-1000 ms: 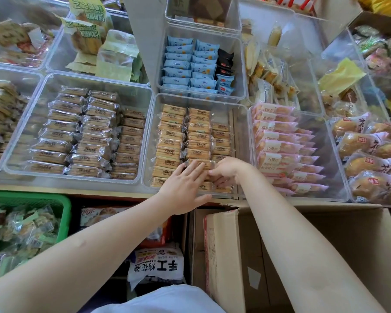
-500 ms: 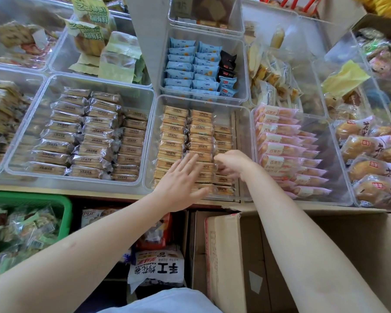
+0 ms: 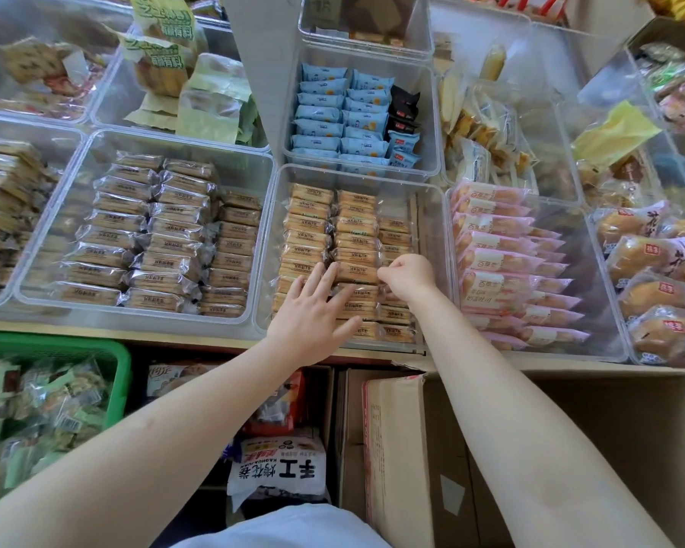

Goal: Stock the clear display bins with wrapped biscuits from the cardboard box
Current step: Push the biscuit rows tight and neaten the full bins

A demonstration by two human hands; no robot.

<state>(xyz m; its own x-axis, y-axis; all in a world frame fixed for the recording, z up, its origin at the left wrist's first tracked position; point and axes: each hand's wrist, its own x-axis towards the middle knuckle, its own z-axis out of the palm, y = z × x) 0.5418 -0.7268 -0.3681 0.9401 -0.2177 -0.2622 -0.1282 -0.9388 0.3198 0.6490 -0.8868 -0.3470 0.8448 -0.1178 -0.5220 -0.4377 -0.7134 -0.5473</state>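
Observation:
The clear display bin [image 3: 432,239] in the middle of the shelf holds three rows of tan wrapped biscuits [image 3: 311,215]. My left hand [image 3: 313,314] lies flat on the front packets of the left and middle rows, fingers straight and spread. My right hand [image 3: 408,276] has its fingers curled and pinches the right end of a packet in the middle row. The open cardboard box [image 3: 609,429] stands below the shelf under my right forearm; its inside is hidden.
Clear bins surround the middle one: darker wrapped biscuits [image 3: 147,231] to the left, pink packets [image 3: 499,247] to the right, blue packets [image 3: 333,112] behind. Wrapped buns [image 3: 649,255] lie far right. Below the shelf sit a green basket [image 3: 107,350] and a white bag [image 3: 281,472].
Both hands have moved from the front of the middle bin toward the rows farther back. The left hand has spread flatter over the packets.

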